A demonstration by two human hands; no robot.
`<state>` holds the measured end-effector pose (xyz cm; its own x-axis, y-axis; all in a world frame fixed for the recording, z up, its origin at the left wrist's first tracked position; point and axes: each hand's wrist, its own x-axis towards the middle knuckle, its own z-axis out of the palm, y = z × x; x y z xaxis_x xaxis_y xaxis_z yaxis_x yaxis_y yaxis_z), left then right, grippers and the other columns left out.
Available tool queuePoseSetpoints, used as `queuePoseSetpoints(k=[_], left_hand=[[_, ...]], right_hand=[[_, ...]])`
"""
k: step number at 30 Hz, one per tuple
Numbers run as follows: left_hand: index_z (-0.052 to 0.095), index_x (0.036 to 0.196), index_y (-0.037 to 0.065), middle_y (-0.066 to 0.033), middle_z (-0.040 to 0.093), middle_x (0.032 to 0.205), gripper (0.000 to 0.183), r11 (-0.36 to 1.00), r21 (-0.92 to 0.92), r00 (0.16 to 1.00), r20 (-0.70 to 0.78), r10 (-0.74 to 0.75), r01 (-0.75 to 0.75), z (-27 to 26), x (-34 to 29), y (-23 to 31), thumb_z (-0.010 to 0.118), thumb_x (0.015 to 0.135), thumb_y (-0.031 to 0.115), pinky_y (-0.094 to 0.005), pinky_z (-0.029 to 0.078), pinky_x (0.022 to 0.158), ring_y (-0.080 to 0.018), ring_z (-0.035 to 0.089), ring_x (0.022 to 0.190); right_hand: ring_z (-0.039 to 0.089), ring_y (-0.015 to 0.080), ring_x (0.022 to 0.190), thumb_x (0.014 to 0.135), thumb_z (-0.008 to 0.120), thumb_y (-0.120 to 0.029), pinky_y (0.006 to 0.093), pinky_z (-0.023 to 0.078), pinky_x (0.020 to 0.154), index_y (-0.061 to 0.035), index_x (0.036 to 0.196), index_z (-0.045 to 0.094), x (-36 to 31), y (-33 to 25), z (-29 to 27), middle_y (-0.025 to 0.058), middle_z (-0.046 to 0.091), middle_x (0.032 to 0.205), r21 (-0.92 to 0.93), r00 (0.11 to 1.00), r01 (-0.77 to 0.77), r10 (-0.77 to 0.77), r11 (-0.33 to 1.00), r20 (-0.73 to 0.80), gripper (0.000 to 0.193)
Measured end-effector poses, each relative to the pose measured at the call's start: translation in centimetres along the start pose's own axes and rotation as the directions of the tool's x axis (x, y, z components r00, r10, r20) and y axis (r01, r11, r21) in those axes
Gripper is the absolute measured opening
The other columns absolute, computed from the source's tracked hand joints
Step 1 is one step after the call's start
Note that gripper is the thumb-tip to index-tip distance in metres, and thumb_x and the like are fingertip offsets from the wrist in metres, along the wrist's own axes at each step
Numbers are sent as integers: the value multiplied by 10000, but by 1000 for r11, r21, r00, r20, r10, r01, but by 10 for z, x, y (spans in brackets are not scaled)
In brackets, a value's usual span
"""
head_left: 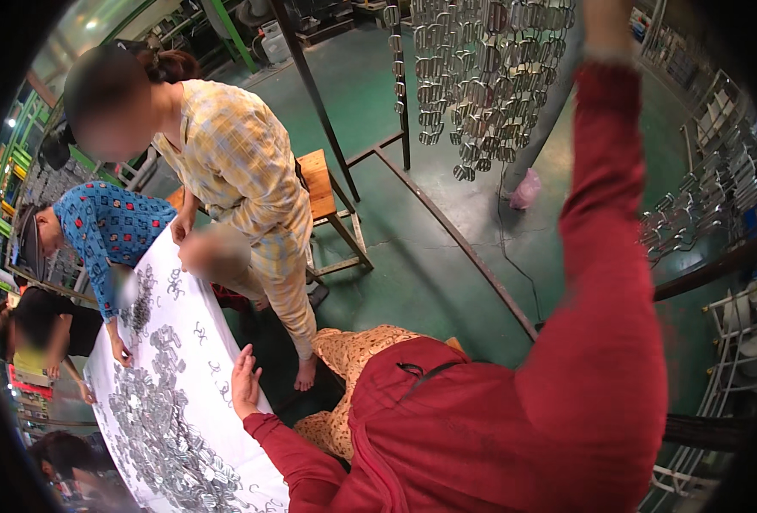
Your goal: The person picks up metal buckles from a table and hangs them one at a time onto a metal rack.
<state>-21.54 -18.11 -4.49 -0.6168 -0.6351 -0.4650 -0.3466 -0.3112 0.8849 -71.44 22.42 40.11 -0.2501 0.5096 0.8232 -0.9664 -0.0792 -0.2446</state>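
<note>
My left hand (244, 385) is at the near edge of a white-covered table (233, 427), its fingers stretched out with nothing held. Next to it, a few small metal pieces lie on the white cover. A large spread pile of flat, slotted, buckle-like metal pieces (169, 440) covers much of the table. My right arm reaches up high, and my right hand (607, 26) is blurred and cut off by the top edge, so its fingers do not show. Beside it hang strings of shiny slotted metal pieces (489, 73).
A person in yellow plaid (241, 162) stands at the table, a person in blue (122, 218) beyond, others farther left. A wooden stool (317, 184) and a dark metal frame (455, 235) stand on the green floor. More metal pieces (712, 205) hang at right.
</note>
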Motion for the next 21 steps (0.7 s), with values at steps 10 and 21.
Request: queuePoseSetpoints(k=[10, 21], left_hand=[[597, 1112, 2, -84, 631, 1058, 252, 981, -139, 991, -26, 130, -132, 84, -107, 21, 522, 904, 122, -275, 480, 825, -155, 603, 962], [454, 792, 70, 16, 490, 764, 257, 882, -314, 787, -610, 96, -350, 138, -203, -51, 671, 848, 194, -212, 380, 574, -37, 430, 671]], right_hand=[[487, 133, 762, 945, 432, -75, 240, 450, 620, 5, 1297, 376, -373, -155, 123, 106, 541, 968, 610, 672, -740, 272, 283, 688, 366], [603, 143, 863, 941, 492, -161, 294, 472, 765, -56, 1227, 548, -607, -302, 146, 106, 653, 866, -74, -374, -877, -579, 475, 725, 310]])
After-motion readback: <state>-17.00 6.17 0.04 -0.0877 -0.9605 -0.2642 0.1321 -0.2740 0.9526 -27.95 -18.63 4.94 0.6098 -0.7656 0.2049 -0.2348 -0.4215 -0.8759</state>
